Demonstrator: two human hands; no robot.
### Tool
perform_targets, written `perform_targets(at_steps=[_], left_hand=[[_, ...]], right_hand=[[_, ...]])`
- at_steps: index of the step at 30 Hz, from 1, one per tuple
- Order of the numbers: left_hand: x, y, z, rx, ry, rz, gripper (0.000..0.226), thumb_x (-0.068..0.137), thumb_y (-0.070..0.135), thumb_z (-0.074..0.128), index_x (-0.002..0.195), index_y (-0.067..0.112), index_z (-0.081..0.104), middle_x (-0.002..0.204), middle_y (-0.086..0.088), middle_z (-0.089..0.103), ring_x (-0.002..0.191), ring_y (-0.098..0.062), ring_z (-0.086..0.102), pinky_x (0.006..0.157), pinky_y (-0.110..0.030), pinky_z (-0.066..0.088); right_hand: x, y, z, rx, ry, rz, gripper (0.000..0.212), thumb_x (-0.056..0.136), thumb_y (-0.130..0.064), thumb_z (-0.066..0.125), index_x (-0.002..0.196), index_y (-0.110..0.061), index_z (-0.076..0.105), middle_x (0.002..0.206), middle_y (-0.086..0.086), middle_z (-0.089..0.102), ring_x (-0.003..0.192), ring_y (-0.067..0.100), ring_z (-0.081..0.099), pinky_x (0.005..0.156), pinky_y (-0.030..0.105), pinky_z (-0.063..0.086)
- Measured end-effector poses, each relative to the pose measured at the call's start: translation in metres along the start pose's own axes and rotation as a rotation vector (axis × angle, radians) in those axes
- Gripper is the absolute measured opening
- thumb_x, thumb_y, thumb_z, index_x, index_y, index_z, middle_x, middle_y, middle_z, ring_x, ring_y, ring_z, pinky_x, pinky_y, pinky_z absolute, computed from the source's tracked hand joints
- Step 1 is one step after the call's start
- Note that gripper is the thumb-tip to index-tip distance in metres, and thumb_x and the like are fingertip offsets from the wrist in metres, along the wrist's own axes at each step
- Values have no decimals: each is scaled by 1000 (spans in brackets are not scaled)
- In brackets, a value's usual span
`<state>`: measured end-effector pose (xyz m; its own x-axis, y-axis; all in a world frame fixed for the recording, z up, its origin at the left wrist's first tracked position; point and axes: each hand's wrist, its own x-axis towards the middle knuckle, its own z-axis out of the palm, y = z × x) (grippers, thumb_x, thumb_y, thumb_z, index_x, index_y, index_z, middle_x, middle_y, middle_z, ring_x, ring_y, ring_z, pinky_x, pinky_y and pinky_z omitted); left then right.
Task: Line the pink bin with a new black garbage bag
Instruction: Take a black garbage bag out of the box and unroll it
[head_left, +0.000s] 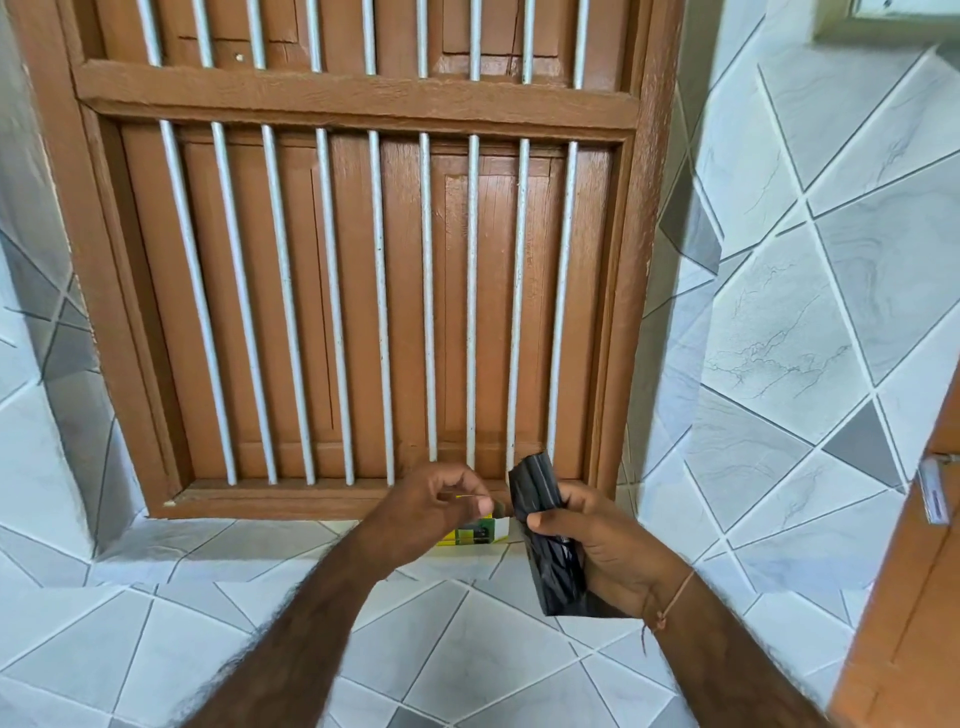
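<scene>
folded black garbage bag (545, 525), upright, held

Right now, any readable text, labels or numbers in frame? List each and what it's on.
None legible.
Yellow box on the sill, behind the hands: green and dark print, too blurred and mostly hidden to read.
Black bag roll in the right hand: no print visible.
Left hand pinches at the roll's edge; nothing written there.
Wooden shutter, wall tiles: no signs or markings.
</scene>
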<state>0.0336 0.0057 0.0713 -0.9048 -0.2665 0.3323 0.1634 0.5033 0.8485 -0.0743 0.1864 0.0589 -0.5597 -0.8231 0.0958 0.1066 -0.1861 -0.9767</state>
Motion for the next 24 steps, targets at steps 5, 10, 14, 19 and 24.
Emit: perform_targets(at_steps=[5, 10, 14, 19, 24], left_hand=[[9, 10, 10, -417, -392, -108, 78, 73, 1, 75, 140, 24, 44, 139, 0, 55, 127, -16, 53, 97, -31, 46], [6, 0, 9, -378, -358, -111, 48, 75, 8, 74, 120, 0, 60, 114, -19, 67, 106, -26, 63, 90, -34, 50], [5, -13, -1, -279, -238, -138, 42, 67, 31, 80, 92, -1, 69, 92, -13, 69, 89, -22, 64, 82, -36, 48], [4, -18, -18, -279, -172, -113, 20, 73, 21, 78, 79, 4, 68, 78, -9, 66, 75, -17, 61, 71, -29, 48], [-5, -22, -35, -320, -106, -134, 33, 56, 39, 87, 71, 13, 72, 74, -6, 70, 72, -16, 65, 65, -22, 51]], right_hand=[[-5, -1, 2, 55, -172, 34, 33, 81, 1, 64, 114, 2, 63, 95, 16, 66, 87, 24, 63, 76, 31, 53], [-6, -3, -4, 72, -168, 68, 33, 81, 1, 67, 113, 5, 63, 104, 22, 67, 92, 30, 65, 83, 37, 55], [-2, 0, -17, 116, -22, 106, 49, 69, -4, 79, 115, 4, 64, 123, 33, 60, 106, 41, 62, 97, 49, 50], [-2, 3, -20, 172, -40, 142, 53, 65, -2, 78, 116, 2, 64, 124, 29, 61, 108, 39, 62, 95, 51, 50], [-3, 1, -22, 233, -85, 119, 62, 59, -1, 84, 118, 4, 63, 121, 28, 63, 105, 38, 66, 87, 46, 56]])
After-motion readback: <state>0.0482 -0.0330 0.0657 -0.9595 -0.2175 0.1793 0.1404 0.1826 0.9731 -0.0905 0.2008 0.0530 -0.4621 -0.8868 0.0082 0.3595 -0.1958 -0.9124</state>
